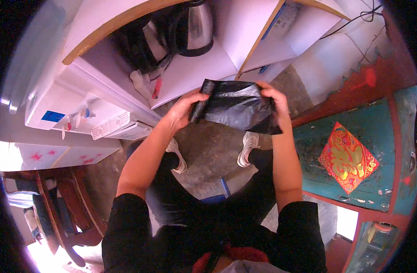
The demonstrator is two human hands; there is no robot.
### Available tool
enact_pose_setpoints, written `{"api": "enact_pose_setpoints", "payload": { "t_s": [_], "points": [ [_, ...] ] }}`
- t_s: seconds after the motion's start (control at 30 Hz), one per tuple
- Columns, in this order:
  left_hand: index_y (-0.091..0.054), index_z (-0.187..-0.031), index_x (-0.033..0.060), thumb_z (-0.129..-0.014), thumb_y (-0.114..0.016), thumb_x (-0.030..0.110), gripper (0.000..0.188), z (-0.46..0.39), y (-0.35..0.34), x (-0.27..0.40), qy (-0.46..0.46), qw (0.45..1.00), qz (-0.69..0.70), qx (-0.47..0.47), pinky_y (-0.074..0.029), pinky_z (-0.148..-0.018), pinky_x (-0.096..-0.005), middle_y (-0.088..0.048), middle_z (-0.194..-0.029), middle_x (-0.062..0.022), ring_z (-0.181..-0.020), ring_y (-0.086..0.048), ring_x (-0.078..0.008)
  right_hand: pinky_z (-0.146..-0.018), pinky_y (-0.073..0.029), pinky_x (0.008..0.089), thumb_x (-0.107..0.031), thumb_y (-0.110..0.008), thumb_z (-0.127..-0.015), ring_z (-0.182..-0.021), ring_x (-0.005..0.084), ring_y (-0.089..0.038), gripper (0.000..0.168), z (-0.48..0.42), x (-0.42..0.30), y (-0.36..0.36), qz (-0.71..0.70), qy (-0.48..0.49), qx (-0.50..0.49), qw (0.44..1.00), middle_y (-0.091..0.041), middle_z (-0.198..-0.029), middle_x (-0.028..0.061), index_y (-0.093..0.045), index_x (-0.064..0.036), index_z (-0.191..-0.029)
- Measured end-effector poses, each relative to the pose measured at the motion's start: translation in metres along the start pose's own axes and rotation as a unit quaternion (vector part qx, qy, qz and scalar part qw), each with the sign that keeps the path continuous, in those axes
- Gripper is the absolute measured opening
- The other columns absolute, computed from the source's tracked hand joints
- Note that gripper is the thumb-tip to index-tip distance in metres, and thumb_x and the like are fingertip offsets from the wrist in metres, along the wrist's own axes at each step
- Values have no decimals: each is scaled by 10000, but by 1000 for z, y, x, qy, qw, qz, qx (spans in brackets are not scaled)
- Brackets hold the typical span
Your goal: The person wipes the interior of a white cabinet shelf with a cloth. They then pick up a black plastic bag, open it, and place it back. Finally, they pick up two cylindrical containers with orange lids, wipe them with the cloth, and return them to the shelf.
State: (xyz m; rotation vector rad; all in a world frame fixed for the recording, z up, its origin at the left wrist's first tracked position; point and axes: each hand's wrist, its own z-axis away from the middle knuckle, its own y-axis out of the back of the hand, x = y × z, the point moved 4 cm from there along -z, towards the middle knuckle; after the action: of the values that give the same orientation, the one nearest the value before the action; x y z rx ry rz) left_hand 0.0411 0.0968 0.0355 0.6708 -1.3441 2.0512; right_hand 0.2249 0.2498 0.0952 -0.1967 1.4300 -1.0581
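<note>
Between my two hands a stretch of black plastic film, likely a garbage bag [237,109], is held out flat and catches the light. My left hand [188,107] grips the rolled part of it, a black roll [202,102]. My right hand [276,100] pinches the far end, whose lower corner hangs against my wrist. Both hands are in front of an open white cabinet [208,71], above the concrete floor. My fingers behind the plastic are hidden.
Inside the cabinet stand steel and black electric kettles [196,30]. A white water dispenser [75,112] is at the left, above a wooden chair [62,211]. To the right is a green door [362,136] with a red paper diamond [348,158]. Something blue [213,198] lies between my legs.
</note>
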Motion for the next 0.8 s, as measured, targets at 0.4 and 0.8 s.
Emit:
{"api": "enact_pose_setpoints", "payload": {
  "t_s": [0.4,0.8],
  "points": [
    [-518,-1170,48,-779,-697,137,440,16,5,22,-59,994,-28,92,-524,-708,-312,-604,-989,-61,-842,-604,-169,-749,-540,443,-201,-584,-774,-837,308,-651,394,20,-55,59,-77,183,-57,978,-667,-941,166,-574,-1,-1113],
    [-592,-1112,-13,-745,-679,224,445,21,23,26,-159,816,-543,117,-487,-814,-339,-663,-952,-168,-877,-640,-268,-864,-457,350,-168,-626,-871,-930,252,-607,171,9,-43,5,590,404,217,665,-654,-1000,102,-669,-27,-957]
  ]
}}
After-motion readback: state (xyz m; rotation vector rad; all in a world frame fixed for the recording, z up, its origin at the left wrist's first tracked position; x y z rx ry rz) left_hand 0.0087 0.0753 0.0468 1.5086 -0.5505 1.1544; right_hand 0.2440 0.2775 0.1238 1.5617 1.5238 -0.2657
